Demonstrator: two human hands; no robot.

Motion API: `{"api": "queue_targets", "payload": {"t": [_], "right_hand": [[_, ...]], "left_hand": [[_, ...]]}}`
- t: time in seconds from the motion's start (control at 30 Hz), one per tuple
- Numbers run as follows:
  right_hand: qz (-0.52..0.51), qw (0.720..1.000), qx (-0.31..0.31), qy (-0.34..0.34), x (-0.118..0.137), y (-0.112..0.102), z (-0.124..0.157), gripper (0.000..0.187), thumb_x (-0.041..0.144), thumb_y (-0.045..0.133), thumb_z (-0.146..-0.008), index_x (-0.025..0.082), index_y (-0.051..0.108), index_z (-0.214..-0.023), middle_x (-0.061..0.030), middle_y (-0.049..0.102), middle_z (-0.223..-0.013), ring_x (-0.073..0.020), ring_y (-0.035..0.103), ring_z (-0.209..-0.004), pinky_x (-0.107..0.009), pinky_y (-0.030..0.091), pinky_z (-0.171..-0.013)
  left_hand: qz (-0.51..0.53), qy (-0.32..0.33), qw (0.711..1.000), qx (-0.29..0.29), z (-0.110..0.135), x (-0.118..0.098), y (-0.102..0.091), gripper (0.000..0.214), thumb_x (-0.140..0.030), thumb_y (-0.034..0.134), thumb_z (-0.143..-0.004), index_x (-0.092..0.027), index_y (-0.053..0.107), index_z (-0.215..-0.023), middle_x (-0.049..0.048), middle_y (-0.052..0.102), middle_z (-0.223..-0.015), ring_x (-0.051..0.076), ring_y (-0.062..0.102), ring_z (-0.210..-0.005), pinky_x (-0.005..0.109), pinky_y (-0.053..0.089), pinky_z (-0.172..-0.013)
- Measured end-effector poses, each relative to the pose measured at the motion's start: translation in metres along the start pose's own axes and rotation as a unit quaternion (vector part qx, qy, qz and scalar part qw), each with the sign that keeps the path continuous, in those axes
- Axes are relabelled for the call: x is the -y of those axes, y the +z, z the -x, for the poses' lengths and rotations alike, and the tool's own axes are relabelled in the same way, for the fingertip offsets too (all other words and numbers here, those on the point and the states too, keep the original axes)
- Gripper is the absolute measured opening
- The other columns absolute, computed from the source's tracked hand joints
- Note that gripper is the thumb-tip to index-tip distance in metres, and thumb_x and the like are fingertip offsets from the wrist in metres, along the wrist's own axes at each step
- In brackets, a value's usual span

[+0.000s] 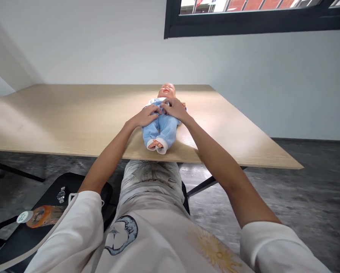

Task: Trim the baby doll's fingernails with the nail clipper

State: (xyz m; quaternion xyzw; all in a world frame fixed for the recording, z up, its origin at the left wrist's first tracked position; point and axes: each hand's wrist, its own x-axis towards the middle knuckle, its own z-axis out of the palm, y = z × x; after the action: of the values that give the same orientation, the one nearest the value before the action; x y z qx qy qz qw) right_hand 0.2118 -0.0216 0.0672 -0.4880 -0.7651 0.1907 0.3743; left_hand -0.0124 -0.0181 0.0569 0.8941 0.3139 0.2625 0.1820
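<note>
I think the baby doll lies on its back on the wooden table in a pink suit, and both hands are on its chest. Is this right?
Not quite: the head view shows the baby doll in a light blue suit, not pink. The rest holds: it lies on its back on the wooden table, with the left hand and right hand on its chest.

Shirt (158, 246): white, short sleeves (81, 212)
Prints: blue moon (121, 234) (with a face), yellow sun (215, 251)
Trousers (151, 182): pale grey, creased
</note>
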Motion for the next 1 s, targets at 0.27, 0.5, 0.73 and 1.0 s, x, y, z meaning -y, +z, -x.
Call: {"api": "queue_targets", "payload": {"t": [0.27,0.5,0.73,1.0], "right_hand": [[0.017,1.000,0.001,0.010,-0.008,0.000,-0.003,0.031,0.052,0.067,-0.106,0.027,0.069,-0.089,-0.0058,0.072,-0.079,-0.0311,0.073,-0.085,-0.054,0.066,-0.096],[0.011,1.000,-0.002,0.011,-0.021,-0.003,-0.004,0.036,0.059,0.067,-0.105,0.026,0.071,-0.093,-0.0055,0.072,-0.079,-0.0266,0.070,-0.075,-0.049,0.066,-0.087],[-0.053,0.998,-0.024,0.026,-0.028,-0.004,-0.005,0.028,0.053,0.076,-0.095,0.027,0.072,-0.084,-0.0003,0.065,-0.068,-0.0200,0.062,-0.060,-0.039,0.060,-0.069],[-0.056,0.998,-0.027,0.024,-0.024,-0.003,-0.003,0.032,0.058,0.078,-0.091,0.028,0.073,-0.081,-0.0005,0.067,-0.066,-0.0207,0.062,-0.060,-0.041,0.062,-0.072]], "left_hand": [[0.008,0.024,1.000,-0.011,-0.003,0.005,0.006,0.028,-0.022,0.059,-0.098,-0.022,0.079,-0.117,0.0104,0.078,-0.126,0.033,0.070,-0.125,0.056,0.054,-0.124],[0.008,0.041,0.999,-0.008,-0.006,0.006,0.013,0.026,-0.025,0.059,-0.100,-0.022,0.078,-0.118,0.0108,0.076,-0.125,0.031,0.070,-0.120,0.052,0.055,-0.120],[-0.052,0.007,0.998,0.018,-0.005,-0.010,0.013,0.037,-0.029,0.052,-0.101,-0.022,0.077,-0.127,0.0130,0.073,-0.138,0.033,0.069,-0.127,0.052,0.053,-0.120],[-0.057,0.010,0.998,0.014,-0.005,-0.009,0.013,0.035,-0.026,0.053,-0.101,-0.021,0.076,-0.128,0.0125,0.073,-0.138,0.032,0.070,-0.129,0.050,0.054,-0.120]]}}
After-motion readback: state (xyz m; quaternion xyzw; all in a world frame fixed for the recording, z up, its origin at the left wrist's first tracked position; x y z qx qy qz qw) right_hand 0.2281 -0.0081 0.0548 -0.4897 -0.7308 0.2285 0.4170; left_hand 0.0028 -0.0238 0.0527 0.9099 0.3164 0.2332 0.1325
